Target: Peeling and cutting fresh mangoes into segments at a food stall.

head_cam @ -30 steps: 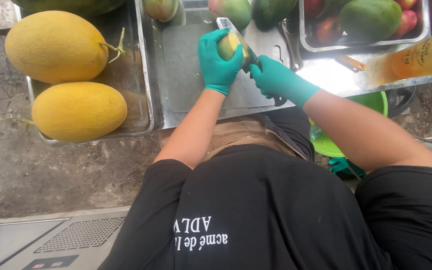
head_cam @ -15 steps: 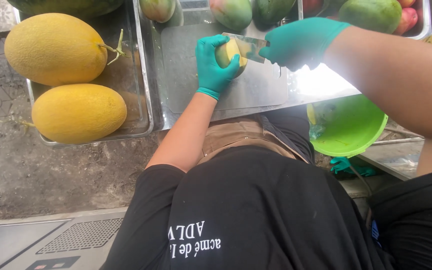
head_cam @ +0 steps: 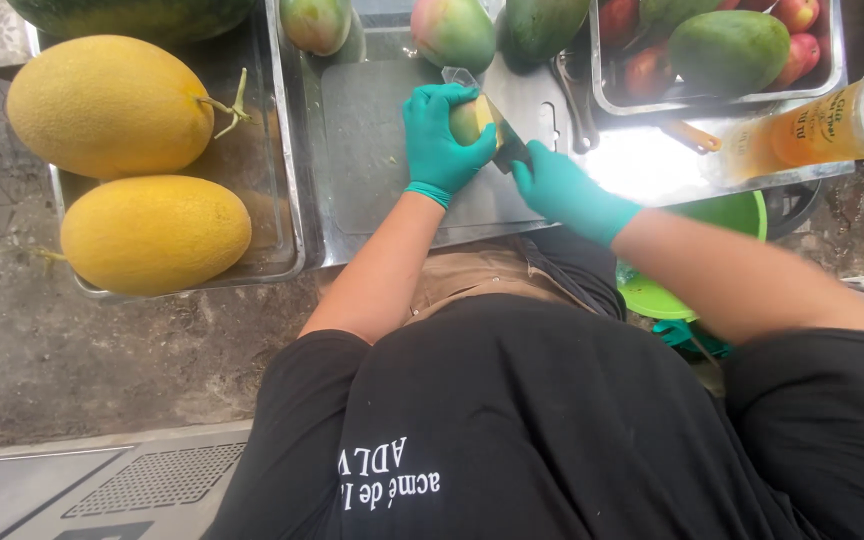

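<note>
Torso: black shirt (head_cam: 512,420) filling the lower frame, 6 o'clock; hides the ground and most of the green bucket (head_cam: 722,215) at 4 o'clock, of which only a rim arc shows.
Watermelon: dark green rind (head_cam: 132,12) at 11 o'clock, cut off by the top edge.
Melons: two yellow melons, upper (head_cam: 107,105) and lower (head_cam: 155,233), at 9 to 10 o'clock in a steel tray (head_cam: 287,150); touching or just apart, cannot tell.
Cutting board: grey slab (head_cam: 372,150) at 12 o'clock in a second steel tray (head_cam: 317,240); near end covered by both forearms.
Fruit bin: steel bin (head_cam: 602,80) at 1 o'clock, large green mango (head_cam: 727,48) on reddish fruit, top cut off.
Loose mangoes: three along the top edge beyond the board, (head_cam: 317,20), (head_cam: 452,30), (head_cam: 542,25), all cropped.
Cup: clear cup of orange drink (head_cam: 832,120) at 2 o'clock, lying sideways, lid end out of frame.
Left hand: teal-gloved (head_cam: 439,140), fingers clamped round the half-peeled mango (head_cam: 472,120), held over the board, centre top.
Right hand: teal-gloved (head_cam: 562,185), closed on the knife (head_cam: 497,125); handle buried in the fist, blade against the mango's right side, tip hard to make out.
Glare: blown-out steel right of the board, detail lost.
</note>
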